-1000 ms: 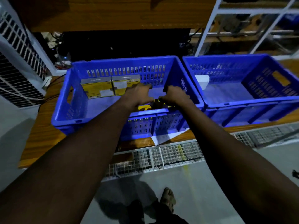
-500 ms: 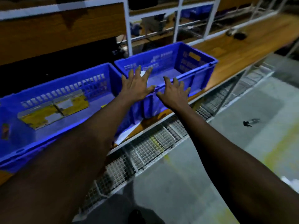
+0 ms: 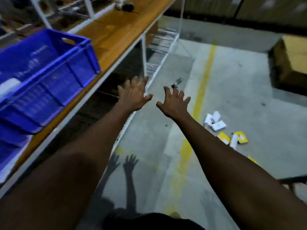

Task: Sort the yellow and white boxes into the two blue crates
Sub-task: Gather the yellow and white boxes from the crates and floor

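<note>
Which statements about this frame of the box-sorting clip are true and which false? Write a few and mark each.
1. The left hand and right hand are open, fingers spread. True.
2. White boxes and yellow boxes lie on the floor. True.
3. The blue crate stands on the floor. False: it stands on the wooden shelf.
4. The right hand pinches a yellow box. False: it holds nothing.

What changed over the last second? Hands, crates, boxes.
A second ago both hands were down in the other crate, on a yellow box. They let go and lifted out. Now the view has swung right: left hand and right hand are open, empty, reaching over the floor toward the loose white boxes and yellow boxes. Unchanged: the blue crate on the shelf keeps its white box.
</note>
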The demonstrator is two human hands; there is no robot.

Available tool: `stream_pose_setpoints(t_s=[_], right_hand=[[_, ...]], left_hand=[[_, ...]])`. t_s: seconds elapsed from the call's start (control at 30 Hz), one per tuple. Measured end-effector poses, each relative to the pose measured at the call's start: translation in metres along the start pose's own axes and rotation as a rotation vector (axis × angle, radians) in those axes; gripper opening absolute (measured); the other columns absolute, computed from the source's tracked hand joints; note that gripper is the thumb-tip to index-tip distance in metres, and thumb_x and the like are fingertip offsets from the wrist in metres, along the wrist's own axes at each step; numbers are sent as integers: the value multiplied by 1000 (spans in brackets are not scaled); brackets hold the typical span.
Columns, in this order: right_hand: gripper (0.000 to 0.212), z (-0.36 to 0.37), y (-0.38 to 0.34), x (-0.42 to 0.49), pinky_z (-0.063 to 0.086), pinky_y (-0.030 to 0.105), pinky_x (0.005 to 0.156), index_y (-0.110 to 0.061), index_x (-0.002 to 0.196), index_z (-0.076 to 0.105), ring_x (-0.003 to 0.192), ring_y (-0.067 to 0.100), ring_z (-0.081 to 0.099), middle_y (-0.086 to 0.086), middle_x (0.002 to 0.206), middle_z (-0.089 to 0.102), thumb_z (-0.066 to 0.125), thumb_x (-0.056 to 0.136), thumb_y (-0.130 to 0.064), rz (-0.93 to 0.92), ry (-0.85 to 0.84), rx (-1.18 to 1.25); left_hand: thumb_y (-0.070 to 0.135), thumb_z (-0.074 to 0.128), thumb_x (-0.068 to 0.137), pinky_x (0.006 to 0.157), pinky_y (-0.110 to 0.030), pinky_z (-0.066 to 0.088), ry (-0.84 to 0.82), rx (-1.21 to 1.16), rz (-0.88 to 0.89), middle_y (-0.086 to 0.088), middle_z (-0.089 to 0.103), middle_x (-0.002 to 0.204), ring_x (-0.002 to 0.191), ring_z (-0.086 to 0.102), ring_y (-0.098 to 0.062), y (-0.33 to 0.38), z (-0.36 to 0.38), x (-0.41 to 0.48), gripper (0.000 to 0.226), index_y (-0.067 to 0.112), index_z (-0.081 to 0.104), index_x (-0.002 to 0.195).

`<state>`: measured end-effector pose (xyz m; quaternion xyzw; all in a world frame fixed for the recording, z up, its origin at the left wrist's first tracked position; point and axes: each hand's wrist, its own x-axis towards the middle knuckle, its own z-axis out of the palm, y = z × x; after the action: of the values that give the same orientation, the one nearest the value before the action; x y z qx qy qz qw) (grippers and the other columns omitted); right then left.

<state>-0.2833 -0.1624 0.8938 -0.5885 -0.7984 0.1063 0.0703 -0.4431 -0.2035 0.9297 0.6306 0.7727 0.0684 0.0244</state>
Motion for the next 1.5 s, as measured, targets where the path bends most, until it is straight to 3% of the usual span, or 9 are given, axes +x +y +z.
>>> stream_pose_setpoints(t_s=[0.17, 0.43, 0.7, 0.93, 1.1, 1.3, 1.5], right_hand=[[77, -6, 127, -11, 18, 68, 107, -26, 148, 23, 136, 44, 26, 16, 148, 31, 52, 84, -56, 216, -22, -20], [76, -12, 257, -14, 20, 66, 107, -27, 148, 24, 135, 43, 29, 15, 146, 34, 55, 83, -53, 484, -29, 20], [73, -17, 354, 16, 24, 63, 103, -26, 147, 25, 132, 42, 33, 16, 144, 35, 53, 86, -54, 778, 5, 45], [73, -12, 416, 42, 23, 65, 106, -26, 147, 25, 136, 43, 28, 16, 149, 29, 57, 86, -49, 1013, 47, 142], [79, 14, 462, 46, 21, 65, 106, -23, 150, 22, 140, 44, 20, 18, 156, 17, 58, 86, -52, 1129, 25, 158], [76, 69, 538, 57, 21, 68, 105, -23, 148, 24, 141, 44, 19, 18, 156, 17, 58, 86, -49, 1183, 5, 178], [82, 165, 614, 75, 17, 70, 106, -23, 150, 20, 142, 43, 16, 17, 158, 15, 62, 84, -48, 1184, -64, 225]], left_hand=[[66, 41, 90, 107, -63, 25, -87, -6, 179, -15, 23, 157, 140, 28, -41, 124, 54, 24, 76, 35, 12, 152], [64, 44, 90, 101, -58, 32, -171, -1, 404, -14, 30, 153, 132, 37, -39, 248, 110, 69, 76, 33, 14, 153], [63, 43, 90, 100, -55, 34, -227, 21, 668, -13, 30, 151, 129, 38, -38, 344, 163, 147, 76, 30, 16, 153], [64, 45, 88, 100, -60, 31, -296, 103, 847, -14, 16, 158, 136, 28, -40, 410, 212, 207, 82, 33, 8, 154], [66, 48, 85, 98, -58, 35, -331, 125, 897, -14, 18, 158, 135, 31, -39, 456, 256, 232, 88, 32, 6, 154], [68, 48, 84, 97, -60, 35, -346, 159, 907, -18, 10, 160, 138, 28, -40, 508, 328, 253, 94, 31, -2, 154], [64, 51, 85, 98, -56, 36, -465, 141, 844, -15, 13, 160, 138, 29, -38, 554, 443, 264, 90, 31, 5, 155]])
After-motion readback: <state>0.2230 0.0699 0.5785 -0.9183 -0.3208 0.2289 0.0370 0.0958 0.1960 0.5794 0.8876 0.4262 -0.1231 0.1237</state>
